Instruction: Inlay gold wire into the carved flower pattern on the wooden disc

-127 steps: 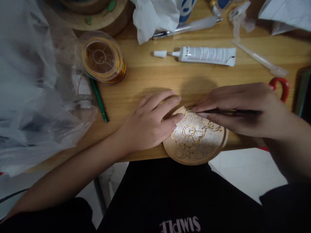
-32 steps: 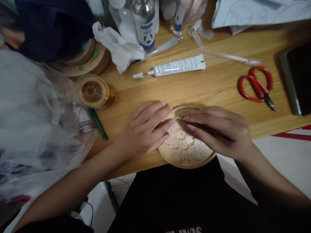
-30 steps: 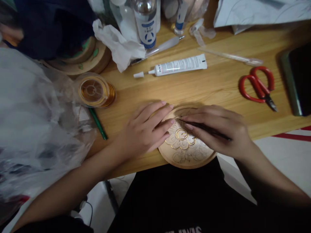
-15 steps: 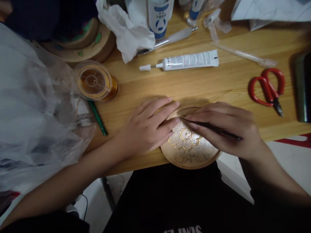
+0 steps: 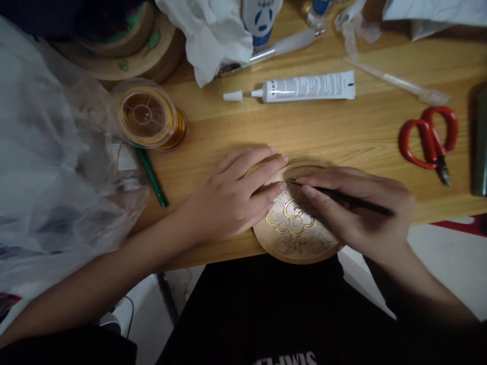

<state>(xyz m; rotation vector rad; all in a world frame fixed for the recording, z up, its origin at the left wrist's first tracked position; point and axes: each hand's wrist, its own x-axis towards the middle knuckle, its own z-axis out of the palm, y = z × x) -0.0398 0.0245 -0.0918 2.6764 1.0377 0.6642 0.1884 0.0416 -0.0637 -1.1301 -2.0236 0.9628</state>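
A round wooden plaque (image 5: 300,251) lies at the table's front edge, with a flower pattern drawn in dark lines on its face. Gold wire (image 5: 289,230) follows some of the petals in the middle. My left hand (image 5: 238,195) rests flat with spread fingers, its fingertips on the plaque's left side. Between thumb and fingers my right hand (image 5: 365,203) pinches slim black tweezers (image 5: 352,199), their tip pointing left over the upper part of the plaque. Whether the tip grips any wire is too small to tell.
A spool of gold wire (image 5: 177,126) and a green pencil (image 5: 152,177) lie left, beside plastic wrapping (image 5: 53,167). Behind are a glue tube (image 5: 310,87), a craft knife (image 5: 283,45), crumpled tissue (image 5: 207,40) and a pipette (image 5: 399,81). Red-handled cutters (image 5: 429,142) lie right.
The whole view has shifted a little. My right hand has moved slightly right, and more of the tweezers shows. My left hand keeps its place on the plaque.
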